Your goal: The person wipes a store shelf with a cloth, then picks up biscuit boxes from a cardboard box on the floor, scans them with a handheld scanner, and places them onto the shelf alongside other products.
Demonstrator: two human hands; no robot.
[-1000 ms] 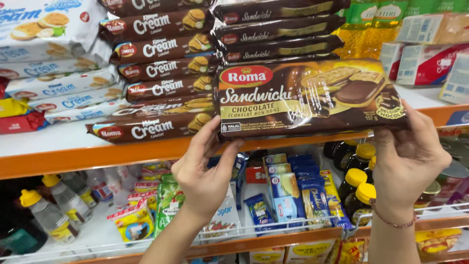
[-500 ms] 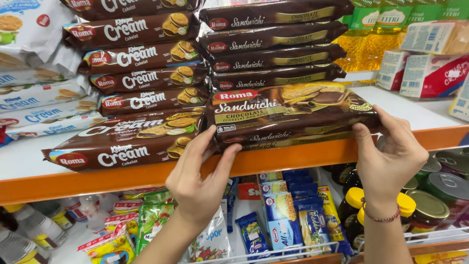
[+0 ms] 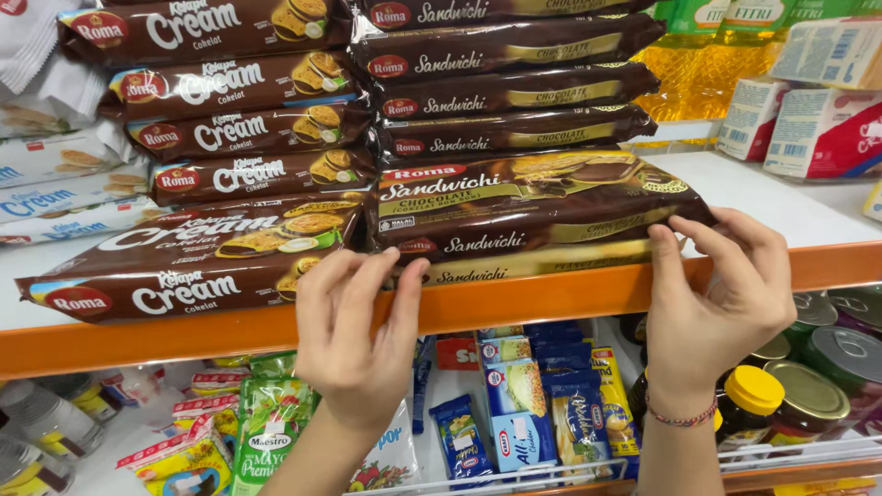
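left grip: left hand [image 3: 354,340] has its fingers spread and pressed flat on the left end of the chocolate sandwich biscuit pack [image 3: 533,197]; not wrapped round it, more a push than a grasp.
right grip: right hand [image 3: 717,303] pinches the pack's right end, fingertips on the wrapper and thumb under, as far as one can tell; a woven bracelet [image 3: 682,420] sits at the wrist.
the pack: long, dark brown, glossy, lying flat with its printed face up on top of two like packs at the front lip of the orange shelf edge [image 3: 514,303].
why held so: one hand per end keeps a long floppy pack level and square with the pile, i'd judge.
stack behind: more brown sandwich biscuit packs [image 3: 505,92] piled higher, just behind it.
to the left: a pile of cream biscuit packs [image 3: 220,138], the lowest one skewed out over the shelf edge.
far left: white and blue biscuit bags [image 3: 46,184].
top right: yellow bottles [image 3: 698,73] and white boxes [image 3: 808,119], well apart.
shelf below: small blue boxes [image 3: 524,413], green sachets [image 3: 266,432], a yellow-lidded jar [image 3: 749,404] and tins [image 3: 836,367].
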